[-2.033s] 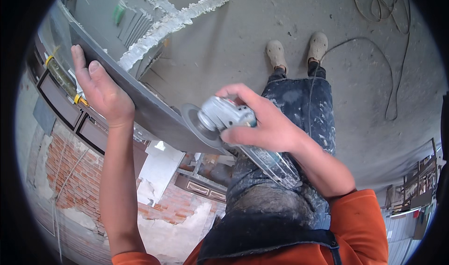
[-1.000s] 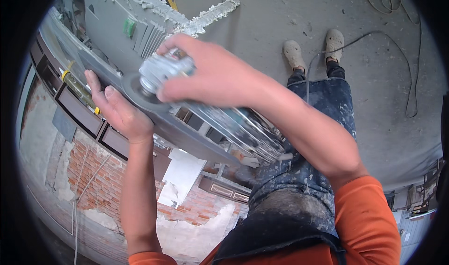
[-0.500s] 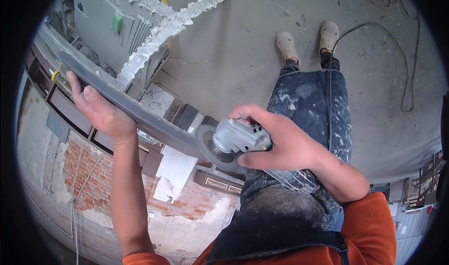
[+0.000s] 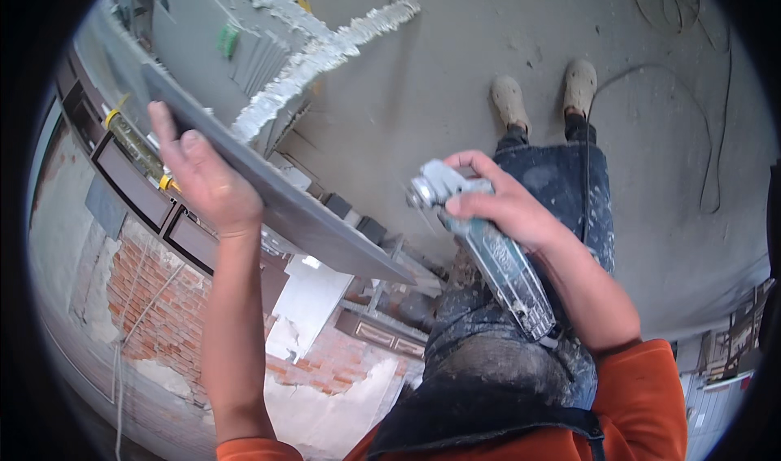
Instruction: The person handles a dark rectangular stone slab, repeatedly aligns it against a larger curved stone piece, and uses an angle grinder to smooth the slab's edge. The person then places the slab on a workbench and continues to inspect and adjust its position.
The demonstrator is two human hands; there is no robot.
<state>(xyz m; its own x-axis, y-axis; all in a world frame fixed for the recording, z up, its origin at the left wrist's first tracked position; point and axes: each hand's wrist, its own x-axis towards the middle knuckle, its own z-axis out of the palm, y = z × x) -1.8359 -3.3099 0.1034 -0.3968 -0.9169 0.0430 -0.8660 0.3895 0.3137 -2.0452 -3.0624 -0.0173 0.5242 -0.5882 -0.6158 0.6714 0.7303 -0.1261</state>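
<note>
My left hand (image 4: 213, 180) lies against the face of a long grey slab (image 4: 313, 229), with its fingers stretched out and holding nothing. The slab stands tilted, running from the upper left down toward my lap. In my right hand (image 4: 521, 209) is an angle grinder (image 4: 500, 262), gripped round its front end. Its metal head points left and sits apart from the slab's near end. The disc is seen nearly edge-on and blurred. The grinder's body slants down toward my dusty apron.
A rough white-crusted support edge (image 4: 325, 54) stands beyond the slab, beside leaning grey sheets (image 4: 264, 66). Left of my hand is a tube with yellow ends (image 4: 134, 141). A dark cable (image 4: 706, 119) loops over the floor near my shoes (image 4: 508, 101).
The grinder has come away from the slab's near end, moving right and turning so its body shows. The slab has tilted, with more of its face visible. My left hand stays against it.
</note>
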